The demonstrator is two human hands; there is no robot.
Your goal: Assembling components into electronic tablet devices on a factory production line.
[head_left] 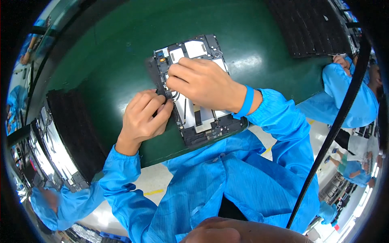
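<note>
An opened flat electronic device, with a black frame, silver plates and a small circuit board, lies on the green table. Curled at its left edge, my left hand has thumb and fingers drawn together; what they pinch is hidden. My right hand reaches across the device's middle, its fingers bent and pressed together over the left side. Whatever sits under those fingertips cannot be seen. Thin black cables show between the two hands. A blue band circles my right wrist.
The green table carries a black ridged mat at the far right and a black pad at the left. More opened devices stand beyond that pad. Co-workers' blue sleeves are on both sides. A black cord crosses the right.
</note>
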